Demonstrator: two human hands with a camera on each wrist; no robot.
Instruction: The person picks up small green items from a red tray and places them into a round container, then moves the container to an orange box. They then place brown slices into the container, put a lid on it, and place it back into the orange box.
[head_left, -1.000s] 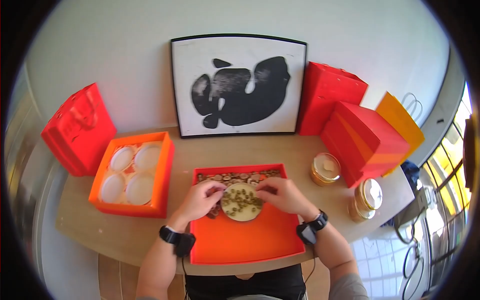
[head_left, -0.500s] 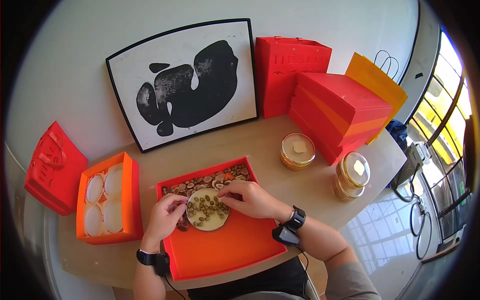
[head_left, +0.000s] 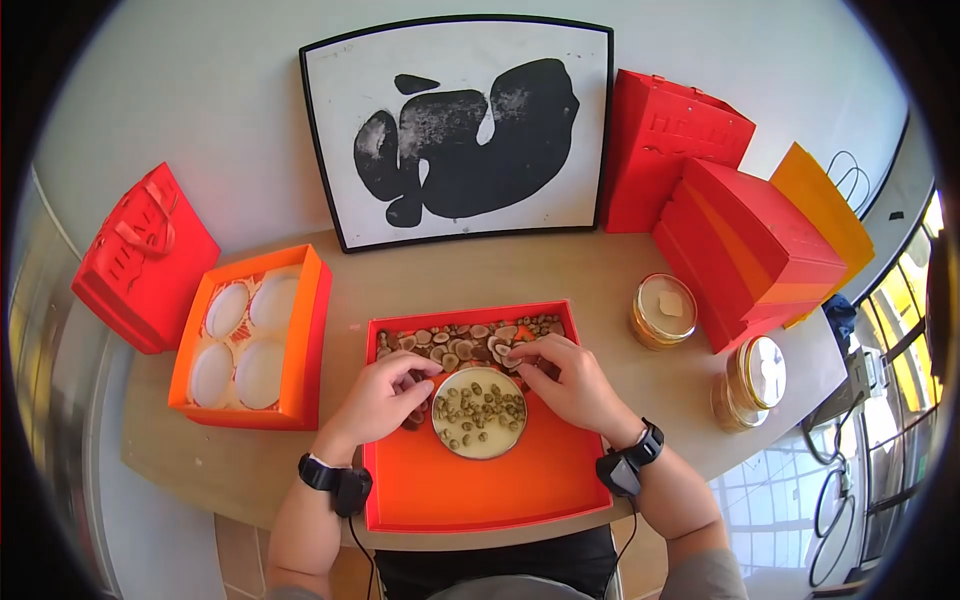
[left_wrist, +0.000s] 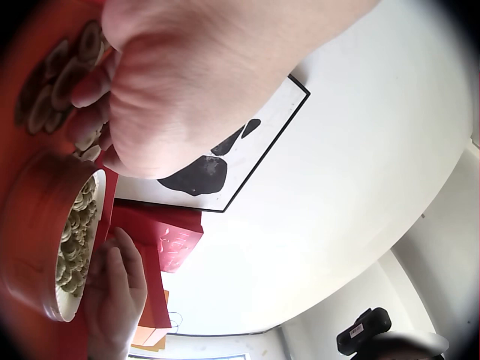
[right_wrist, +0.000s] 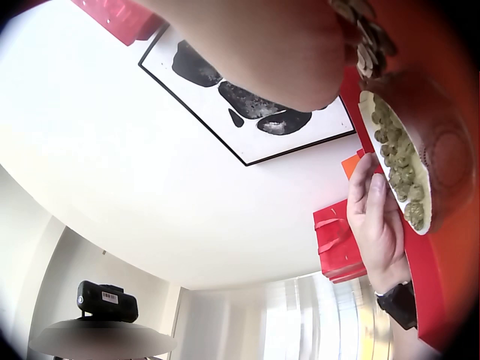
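A shallow orange box (head_left: 480, 500) lies in front of me. Inside it stands a round, clear-sided tub (head_left: 502, 442) whose cream surface bears small greenish-brown dried balls (head_left: 488, 412). Dried brown slices (head_left: 450, 350) fill the box's far end and continue left of the tub. My left hand (head_left: 385, 398) is beside the tub's left edge, its fingers loosely bent near the slices (left_wrist: 64, 82). At the tub's upper right is my right hand (head_left: 572, 388), its fingertips right at the slices. No held thing shows in either hand.
An orange box with round white lids (head_left: 262, 372) stands left, beside a red bag (head_left: 150, 255). Two lidded jars (head_left: 663, 310) (head_left: 748, 385) are right. Behind are a framed black-and-white picture (head_left: 465, 140), another red bag (head_left: 665, 130) and red boxes (head_left: 755, 245).
The head view has swung left and back. Both hands, previously at the tub's rim, now sit slightly apart from it, with the right fingertips farther up among the slices.
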